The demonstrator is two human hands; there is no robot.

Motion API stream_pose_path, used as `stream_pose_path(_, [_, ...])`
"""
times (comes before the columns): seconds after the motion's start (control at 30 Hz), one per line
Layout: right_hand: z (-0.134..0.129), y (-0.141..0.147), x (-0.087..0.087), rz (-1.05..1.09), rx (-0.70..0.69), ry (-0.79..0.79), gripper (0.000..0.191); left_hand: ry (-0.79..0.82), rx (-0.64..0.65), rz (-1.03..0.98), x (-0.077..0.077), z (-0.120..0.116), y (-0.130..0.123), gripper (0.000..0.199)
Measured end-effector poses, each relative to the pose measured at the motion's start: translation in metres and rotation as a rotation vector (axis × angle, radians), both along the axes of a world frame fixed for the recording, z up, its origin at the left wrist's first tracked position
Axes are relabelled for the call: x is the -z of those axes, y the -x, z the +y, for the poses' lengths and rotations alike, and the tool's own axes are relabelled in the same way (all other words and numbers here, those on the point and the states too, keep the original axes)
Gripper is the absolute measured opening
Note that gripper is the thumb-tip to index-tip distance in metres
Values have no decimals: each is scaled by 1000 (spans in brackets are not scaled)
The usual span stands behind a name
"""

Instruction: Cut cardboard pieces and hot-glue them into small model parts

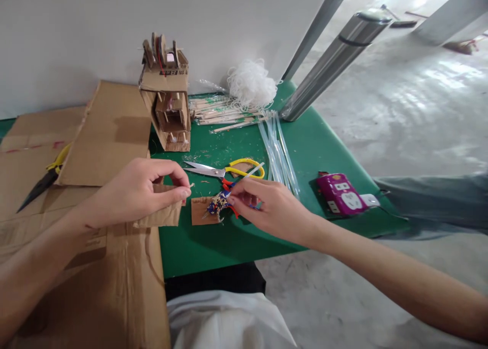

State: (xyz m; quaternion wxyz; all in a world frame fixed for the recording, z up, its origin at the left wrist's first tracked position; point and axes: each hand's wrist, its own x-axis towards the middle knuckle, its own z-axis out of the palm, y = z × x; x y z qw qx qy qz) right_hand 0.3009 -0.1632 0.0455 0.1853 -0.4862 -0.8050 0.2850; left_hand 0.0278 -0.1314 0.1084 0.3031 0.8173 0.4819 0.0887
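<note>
My left hand (152,191) is pinched over a small cardboard piece (162,217), with a tiny pale scrap (191,186) at its fingertips. To the right, my right hand (263,204) has thumb and forefinger closed on a thin whitish strip (254,170). Beside those fingers lies a blue, scrap-covered bundle (218,202) with red-handled tool parts (233,212), partly over a small brown cardboard square (200,212). Yellow-handled scissors (217,171) lie just behind, blades pointing left. A cardboard structure with wheels on top (168,95) stands upright at the back.
Large cardboard sheets (110,135) cover the left side, with black-bladed shears (40,184) on them. Wrapped sticks (224,110), white string (253,84) and clear glue sticks (276,153) lie at the back. A purple power strip (340,194) sits right, near a person's leg (438,201). A metal cylinder (335,64) leans behind.
</note>
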Motion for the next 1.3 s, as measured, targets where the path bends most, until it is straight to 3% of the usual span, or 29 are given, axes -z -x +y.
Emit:
stream_pose_path(0.1, [-4,11,-8,213,16,-15,15,-25,26,17,0,0,-6,28])
stream_pose_path(0.23, [0,22,-16,335,5,-113,8,-60,62,53,-1,0,-13,25])
stream_pose_path(0.4, [8,29,-18,363,-45,-61,17,-71,69,82,1,0,-19,22])
stream_pose_path(0.57, [12,34,-16,390,-85,-59,3,-61,70,80,3,0,-23,22])
stream_pose_path(0.73, [14,35,-14,392,-77,-66,3,-37,56,66,7,0,-25,19])
stream_pose_path(0.87, [18,31,-9,390,-30,-47,3,13,-8,48,13,1,-25,33])
stream_pose_path(0.97, [24,22,-6,383,37,-39,3,40,-55,54,21,2,-23,37])
stream_pose_path(1.13, [40,-15,-3,370,231,-56,5,76,-60,69,39,3,-20,27])
stream_pose_path(1.3, [65,-67,0,404,442,-214,6,130,-34,117,64,3,-17,26])
